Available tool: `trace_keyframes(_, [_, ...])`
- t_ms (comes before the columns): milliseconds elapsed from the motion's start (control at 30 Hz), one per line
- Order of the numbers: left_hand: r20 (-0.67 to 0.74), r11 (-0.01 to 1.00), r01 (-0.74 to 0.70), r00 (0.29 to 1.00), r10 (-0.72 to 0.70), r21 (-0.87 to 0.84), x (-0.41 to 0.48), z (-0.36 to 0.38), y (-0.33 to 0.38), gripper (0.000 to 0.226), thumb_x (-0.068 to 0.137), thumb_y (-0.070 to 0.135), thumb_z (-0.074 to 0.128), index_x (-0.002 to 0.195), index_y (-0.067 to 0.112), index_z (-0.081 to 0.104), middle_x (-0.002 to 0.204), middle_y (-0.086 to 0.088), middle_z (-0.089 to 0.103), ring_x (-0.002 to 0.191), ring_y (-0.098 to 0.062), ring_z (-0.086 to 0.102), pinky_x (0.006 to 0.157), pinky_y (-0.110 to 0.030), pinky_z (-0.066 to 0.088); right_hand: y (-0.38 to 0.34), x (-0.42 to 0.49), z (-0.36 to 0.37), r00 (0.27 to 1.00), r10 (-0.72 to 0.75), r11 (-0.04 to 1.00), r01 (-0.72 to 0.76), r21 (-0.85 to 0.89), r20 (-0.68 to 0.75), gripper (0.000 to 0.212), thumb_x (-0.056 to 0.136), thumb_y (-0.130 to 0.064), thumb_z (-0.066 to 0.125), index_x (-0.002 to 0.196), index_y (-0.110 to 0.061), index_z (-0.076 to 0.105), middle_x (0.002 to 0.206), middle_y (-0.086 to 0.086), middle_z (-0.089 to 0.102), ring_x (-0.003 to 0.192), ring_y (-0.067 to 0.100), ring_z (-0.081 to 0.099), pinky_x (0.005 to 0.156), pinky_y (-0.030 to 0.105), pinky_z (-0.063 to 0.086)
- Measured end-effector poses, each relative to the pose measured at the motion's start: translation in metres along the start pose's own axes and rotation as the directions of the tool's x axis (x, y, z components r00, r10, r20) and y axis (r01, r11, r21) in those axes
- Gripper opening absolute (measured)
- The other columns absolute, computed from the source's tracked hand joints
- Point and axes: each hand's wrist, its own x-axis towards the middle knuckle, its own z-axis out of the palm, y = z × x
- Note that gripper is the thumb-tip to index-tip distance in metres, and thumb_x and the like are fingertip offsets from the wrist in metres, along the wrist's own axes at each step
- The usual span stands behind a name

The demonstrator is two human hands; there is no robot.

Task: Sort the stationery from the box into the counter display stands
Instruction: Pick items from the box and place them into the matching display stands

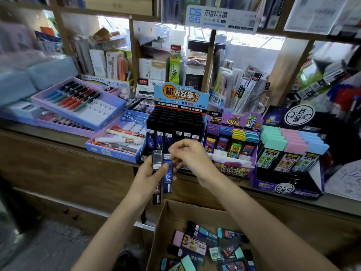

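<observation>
My left hand (151, 176) grips a small bunch of dark lead-refill cases (167, 178), one blue, held upright in front of the counter. My right hand (190, 155) reaches over from the right and pinches the top of one of those cases with curled fingers. Just behind both hands stands the black display stand (175, 122) with rows of black-capped cases under a blue header card. The cardboard box (173, 214) sits below at the bottom, with several loose refill cases (207, 245) in pink, teal, blue and black.
A purple stand (230, 145) of coloured refill cases is right of the black one, and a black stand (291, 153) with teal, pink and blue cases is further right. Blue and lilac pen trays (117, 137) lie at left on the wooden counter. Crowded shelves rise behind.
</observation>
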Motion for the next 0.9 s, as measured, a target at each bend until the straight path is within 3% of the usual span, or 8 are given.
trace_keyframes(100, [0.017, 1.000, -0.012, 1.000, 0.012, 0.010, 0.003, 0.001, 0.004, 0.020, 0.094, 0.006, 0.051, 0.113, 0.010, 0.056, 0.098, -0.014, 0.067, 0.073, -0.013, 0.070, 0.063, -0.019, 0.053, 0.001, 0.005, -0.006, 0.999, 0.029, 0.999, -0.031, -0.045, -0.044, 0.023, 0.086, -0.021, 0.068, 0.103, -0.015, 0.053, 0.087, 0.003, 0.057, 0.070, 0.011, 0.058, 0.058, 0.022, 0.050])
trace_keyframes(200, [0.057, 0.999, -0.018, 0.998, 0.016, 0.029, 0.005, 0.001, 0.006, 0.020, 0.094, 0.009, 0.051, 0.112, 0.013, 0.057, 0.093, -0.007, 0.071, 0.075, -0.015, 0.071, 0.062, -0.019, 0.053, 0.002, 0.007, -0.009, 0.999, 0.029, 1.000, -0.029, -0.003, 0.031, 0.007, 0.087, -0.016, 0.065, 0.087, -0.017, 0.058, 0.080, 0.000, 0.060, 0.059, 0.009, 0.058, 0.055, 0.020, 0.049])
trace_keyframes(267, [0.067, 0.999, -0.008, 0.998, 0.006, 0.031, 0.006, 0.000, 0.005, 0.019, 0.095, 0.012, 0.050, 0.112, 0.015, 0.057, 0.092, -0.004, 0.073, 0.078, -0.018, 0.072, 0.063, -0.020, 0.054, 0.002, 0.010, -0.013, 0.998, 0.035, 0.998, -0.037, 0.043, 0.043, 0.008, 0.087, -0.013, 0.066, 0.081, -0.016, 0.060, 0.074, 0.000, 0.061, 0.056, 0.010, 0.058, 0.057, 0.023, 0.048])
trace_keyframes(433, [-0.077, 0.997, 0.027, 0.997, -0.022, 0.071, 0.013, -0.013, -0.003, 0.012, 0.098, 0.016, 0.045, 0.102, 0.016, 0.056, 0.093, -0.004, 0.072, 0.085, -0.018, 0.070, 0.075, -0.030, 0.055, -0.010, 0.025, -0.033, 0.982, -0.052, 0.995, 0.067, 0.074, -0.182, 0.009, 0.085, -0.012, 0.067, 0.082, -0.017, 0.061, 0.078, 0.000, 0.063, 0.067, 0.010, 0.060, 0.058, 0.021, 0.051])
trace_keyframes(533, [-0.094, 0.998, 0.040, 0.995, -0.035, 0.052, 0.013, -0.023, -0.007, 0.010, 0.097, 0.016, 0.046, 0.098, 0.012, 0.056, 0.082, -0.004, 0.074, 0.073, -0.014, 0.071, 0.063, -0.022, 0.055, -0.013, 0.037, -0.040, 0.932, -0.159, 0.987, 0.151, -0.050, -0.325, 0.008, 0.086, -0.014, 0.067, 0.085, -0.018, 0.061, 0.082, 0.000, 0.062, 0.078, 0.019, 0.063, 0.064, 0.027, 0.055])
trace_keyframes(667, [-0.111, 0.993, 0.045, 0.993, -0.032, 0.111, 0.011, -0.032, -0.012, 0.011, 0.097, 0.019, 0.049, 0.101, 0.013, 0.057, 0.074, 0.001, 0.070, 0.058, -0.009, 0.061, 0.056, -0.022, 0.049, -0.009, 0.046, -0.033, 0.901, -0.244, 0.964, 0.184, -0.194, -0.358, 0.009, 0.085, -0.015, 0.069, 0.091, -0.018, 0.063, 0.082, -0.009, 0.061, 0.087, 0.021, 0.064, 0.079, 0.041, 0.056])
trace_keyframes(833, [-0.145, 0.996, 0.056, 0.988, -0.046, 0.063, 0.012, -0.034, -0.014, 0.007, 0.097, 0.020, 0.049, 0.100, 0.016, 0.053, 0.070, 0.001, 0.066, 0.054, -0.009, 0.057, 0.052, -0.020, 0.048, 0.000, 0.045, -0.022, 0.889, -0.356, 0.896, 0.238, -0.375, -0.288, 0.017, 0.085, -0.017, 0.069, 0.102, -0.014, 0.070, 0.077, -0.021, 0.059, 0.079, 0.009, 0.062, 0.071, 0.017, 0.050])
trace_keyframes(900, [-0.151, 0.998, 0.063, 0.987, -0.061, 0.006, 0.012, -0.034, -0.015, 0.004, 0.097, 0.021, 0.048, 0.099, 0.018, 0.049, 0.067, 0.001, 0.066, 0.051, -0.009, 0.056, 0.049, -0.020, 0.047, 0.001, 0.044, -0.021, 0.887, -0.365, 0.889, 0.241, -0.390, -0.282, 0.019, 0.085, -0.018, 0.069, 0.102, -0.013, 0.071, 0.077, -0.021, 0.059, 0.080, 0.009, 0.063, 0.072, 0.016, 0.051])
